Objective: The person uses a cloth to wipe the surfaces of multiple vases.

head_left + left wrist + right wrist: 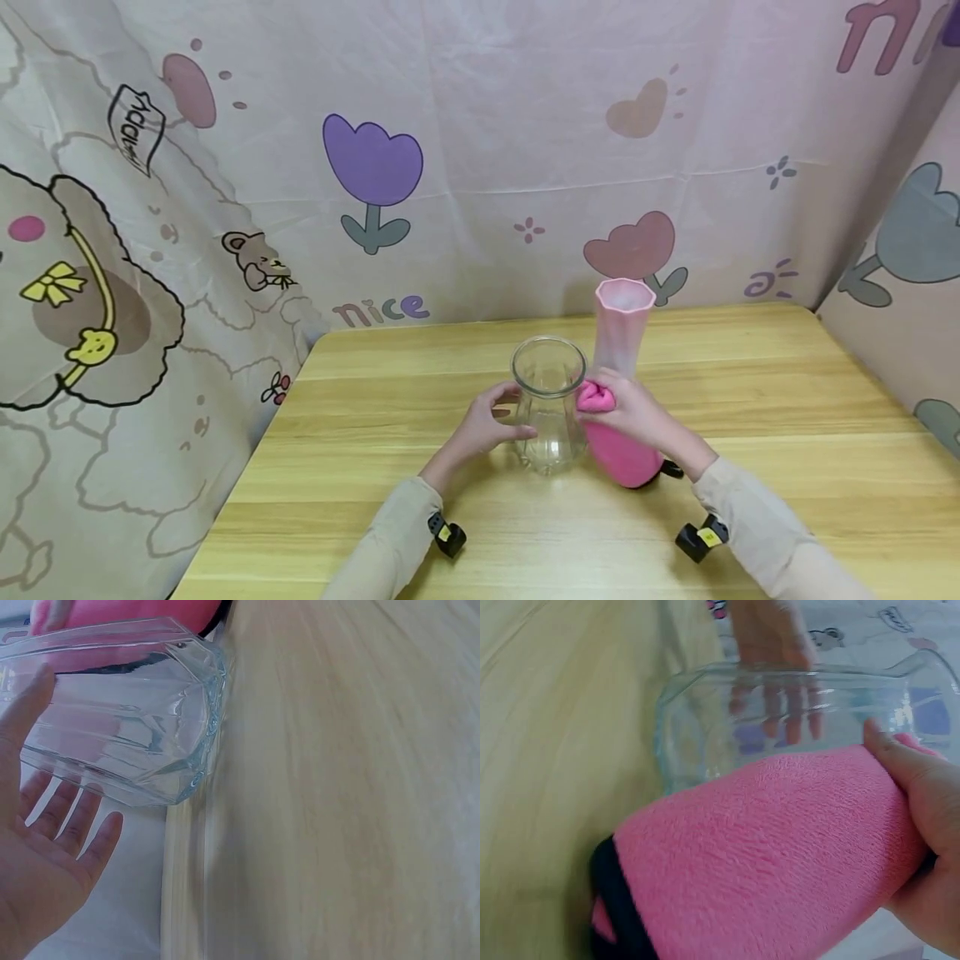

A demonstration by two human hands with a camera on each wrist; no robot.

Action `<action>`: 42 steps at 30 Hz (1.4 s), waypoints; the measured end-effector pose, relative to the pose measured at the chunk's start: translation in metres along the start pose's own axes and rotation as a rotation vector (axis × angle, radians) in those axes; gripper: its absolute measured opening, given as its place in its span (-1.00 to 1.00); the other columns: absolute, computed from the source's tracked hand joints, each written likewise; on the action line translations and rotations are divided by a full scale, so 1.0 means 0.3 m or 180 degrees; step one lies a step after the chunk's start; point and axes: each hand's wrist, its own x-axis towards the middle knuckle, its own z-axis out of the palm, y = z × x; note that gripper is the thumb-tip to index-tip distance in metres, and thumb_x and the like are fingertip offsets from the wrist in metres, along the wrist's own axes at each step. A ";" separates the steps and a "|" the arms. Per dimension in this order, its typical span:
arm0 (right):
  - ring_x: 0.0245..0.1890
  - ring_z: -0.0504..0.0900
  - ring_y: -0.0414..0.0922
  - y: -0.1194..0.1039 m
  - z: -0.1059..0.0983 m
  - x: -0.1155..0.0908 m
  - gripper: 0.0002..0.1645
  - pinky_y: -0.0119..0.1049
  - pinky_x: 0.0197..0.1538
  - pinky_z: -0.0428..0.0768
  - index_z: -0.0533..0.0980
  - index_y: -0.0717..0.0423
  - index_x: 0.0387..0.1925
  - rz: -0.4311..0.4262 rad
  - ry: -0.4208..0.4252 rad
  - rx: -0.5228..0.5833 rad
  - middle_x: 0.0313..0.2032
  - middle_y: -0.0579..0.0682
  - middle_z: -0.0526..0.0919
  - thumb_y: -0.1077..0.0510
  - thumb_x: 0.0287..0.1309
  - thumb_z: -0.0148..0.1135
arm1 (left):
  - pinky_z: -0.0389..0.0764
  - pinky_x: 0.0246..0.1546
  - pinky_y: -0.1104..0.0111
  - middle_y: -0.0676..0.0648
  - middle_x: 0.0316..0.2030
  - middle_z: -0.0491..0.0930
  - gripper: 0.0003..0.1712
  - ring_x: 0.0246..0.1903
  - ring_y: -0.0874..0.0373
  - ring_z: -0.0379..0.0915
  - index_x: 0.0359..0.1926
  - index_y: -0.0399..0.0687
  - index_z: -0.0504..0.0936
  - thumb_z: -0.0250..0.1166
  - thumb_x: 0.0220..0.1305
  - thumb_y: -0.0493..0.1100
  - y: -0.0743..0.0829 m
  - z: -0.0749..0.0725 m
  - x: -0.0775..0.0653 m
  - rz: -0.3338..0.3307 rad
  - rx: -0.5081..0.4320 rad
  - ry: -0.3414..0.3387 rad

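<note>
A clear glass vase (551, 433) with a wide round rim stands upright on the table. At its left side is my left hand (480, 423), thumb in front and fingers spread behind; a gap shows between palm and glass. In the left wrist view, the fingers (79, 825) look loosely extended beside the vase (127, 727). My right hand (637, 412) grips a pink plush cloth (626, 454) with a black edge, bunched at the top. The cloth hangs at the vase's right side and covers part of it in the right wrist view. Whether it touches the glass is hard to tell.
Just behind the right hand stands a tall pink fluted vase (624, 325). The wooden table (375, 375) reaches back to a printed fabric backdrop (487, 167). More printed fabric hangs at the left and right.
</note>
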 end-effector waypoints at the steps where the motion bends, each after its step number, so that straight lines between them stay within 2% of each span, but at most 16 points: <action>1: -0.26 0.51 -0.13 0.001 -0.003 -0.002 -0.59 -0.24 -0.15 0.57 0.52 0.18 -0.24 -0.0040 -0.0059 -0.0081 -0.27 -0.03 0.56 0.19 -0.21 0.44 | 0.38 0.09 0.08 -0.20 0.00 0.46 -0.30 0.05 -0.07 0.34 0.10 -0.25 0.40 0.44 -0.14 -0.28 -0.001 0.000 0.000 0.0000 0.0003 -0.0001; 4: -0.27 0.52 -0.13 -0.006 -0.017 -0.002 -0.56 -0.24 -0.17 0.59 0.51 0.20 -0.24 -0.0131 -0.0100 -0.0193 -0.30 -0.03 0.56 0.17 -0.24 0.46 | 0.38 0.10 0.08 -0.20 0.00 0.46 -0.29 0.05 -0.06 0.34 0.11 -0.24 0.40 0.45 -0.14 -0.27 -0.004 0.001 -0.001 -0.0013 0.0001 -0.0015; 8: -0.35 0.46 -0.22 -0.031 -0.029 0.013 -0.64 -0.34 -0.27 0.57 0.51 0.10 -0.34 -0.0173 0.0083 -0.0079 -0.36 -0.11 0.51 0.20 -0.26 0.46 | 0.37 0.10 0.09 -0.19 0.01 0.46 -0.28 0.06 -0.05 0.33 0.12 -0.23 0.39 0.45 -0.14 -0.27 -0.004 0.001 -0.001 -0.0035 -0.0012 -0.0018; 11: -0.37 0.44 -0.23 -0.032 -0.022 0.014 -0.68 -0.34 -0.29 0.54 0.50 0.08 -0.37 -0.0099 0.0079 -0.0034 -0.37 -0.13 0.49 0.19 -0.23 0.45 | 0.37 0.10 0.10 -0.18 0.01 0.46 -0.29 0.06 -0.05 0.34 0.12 -0.23 0.39 0.44 -0.13 -0.27 -0.004 0.000 -0.001 -0.0029 -0.0014 -0.0002; 15: -0.36 0.48 -0.22 0.001 0.002 -0.006 -0.61 -0.32 -0.26 0.56 0.52 0.13 -0.29 0.0122 -0.0228 -0.0189 -0.39 -0.13 0.52 0.12 -0.22 0.45 | 0.38 0.10 0.10 -0.18 0.01 0.46 -0.29 0.06 -0.05 0.34 0.12 -0.23 0.39 0.44 -0.13 -0.27 -0.006 -0.002 -0.002 -0.0012 -0.0012 0.0010; 19: -0.37 0.52 -0.25 0.035 0.017 -0.032 -0.42 -0.37 -0.24 0.59 0.51 0.30 -0.11 0.0248 -0.0658 -0.0336 -0.39 -0.12 0.57 0.09 -0.21 0.45 | 0.38 0.10 0.09 -0.19 0.02 0.46 -0.28 0.06 -0.05 0.34 0.12 -0.23 0.39 0.44 -0.13 -0.27 -0.008 -0.001 -0.004 -0.0017 -0.0020 0.0019; 21: -0.38 0.52 -0.25 0.041 0.013 -0.039 -0.41 -0.38 -0.25 0.59 0.50 0.33 -0.10 0.0251 -0.0708 -0.0302 -0.40 -0.10 0.57 0.10 -0.20 0.44 | 0.37 0.10 0.08 -0.19 0.02 0.46 -0.28 0.07 -0.06 0.33 0.12 -0.23 0.39 0.44 -0.13 -0.27 -0.009 0.000 -0.004 -0.0025 -0.0027 0.0008; 22: -0.35 0.52 -0.23 0.040 0.010 -0.039 -0.39 -0.35 -0.22 0.59 0.49 0.34 -0.08 0.0212 -0.0643 -0.0267 -0.37 -0.08 0.58 0.12 -0.20 0.45 | 0.37 0.10 0.08 -0.19 0.02 0.45 -0.28 0.07 -0.06 0.33 0.13 -0.23 0.39 0.44 -0.13 -0.27 -0.010 0.000 -0.005 -0.0028 -0.0033 0.0000; 26: -0.29 0.53 -0.14 0.024 -0.005 -0.028 -0.49 -0.23 -0.20 0.57 0.52 0.23 -0.16 0.0074 -0.0290 -0.0137 -0.33 -0.07 0.57 0.10 -0.20 0.45 | 0.36 0.11 0.07 -0.19 0.03 0.45 -0.28 0.07 -0.06 0.32 0.13 -0.22 0.38 0.44 -0.13 -0.27 -0.011 0.001 -0.003 -0.0030 -0.0037 -0.0007; 28: -0.27 0.53 -0.15 0.020 -0.002 -0.024 -0.50 -0.22 -0.19 0.57 0.52 0.18 -0.16 0.0044 -0.0233 -0.0166 -0.32 -0.10 0.57 0.07 -0.19 0.44 | 0.36 0.11 0.07 -0.18 0.02 0.45 -0.27 0.07 -0.05 0.32 0.13 -0.22 0.38 0.44 -0.13 -0.26 -0.011 0.001 -0.003 -0.0032 -0.0030 -0.0001; 31: -0.38 0.49 -0.23 0.026 0.012 -0.027 -0.56 -0.32 -0.28 0.56 0.51 0.15 -0.24 0.0149 -0.0400 -0.0218 -0.44 -0.16 0.51 0.04 -0.19 0.44 | 0.36 0.11 0.08 -0.18 0.03 0.45 -0.27 0.07 -0.05 0.33 0.13 -0.22 0.38 0.45 -0.13 -0.25 -0.011 0.000 -0.003 -0.0028 -0.0025 -0.0006; 35: -0.51 0.42 -0.31 0.040 0.030 -0.041 -0.61 -0.41 -0.40 0.52 0.50 0.17 -0.33 0.0346 -0.0680 -0.0246 -0.55 -0.19 0.42 0.11 -0.23 0.46 | 0.36 0.11 0.08 -0.18 0.03 0.45 -0.28 0.07 -0.06 0.32 0.12 -0.23 0.39 0.44 -0.13 -0.26 -0.011 -0.003 -0.002 -0.0026 -0.0044 -0.0002; 38: -0.53 0.42 -0.33 0.048 0.032 -0.050 -0.65 -0.42 -0.42 0.52 0.50 0.16 -0.39 0.0387 -0.0837 -0.0204 -0.57 -0.20 0.44 0.14 -0.24 0.46 | 0.36 0.11 0.09 -0.19 0.04 0.44 -0.28 0.08 -0.06 0.32 0.13 -0.24 0.38 0.44 -0.13 -0.27 -0.010 -0.005 -0.003 -0.0033 -0.0047 -0.0010; 42: -0.51 0.44 -0.31 0.043 0.006 -0.055 -0.68 -0.42 -0.41 0.53 0.46 0.11 -0.42 0.0384 -0.0839 -0.0034 -0.54 -0.17 0.45 0.15 -0.21 0.45 | 0.35 0.12 0.09 -0.21 0.07 0.42 -0.25 0.10 -0.07 0.30 0.16 -0.26 0.35 0.43 -0.11 -0.27 -0.005 -0.008 -0.004 -0.0043 -0.0016 -0.0064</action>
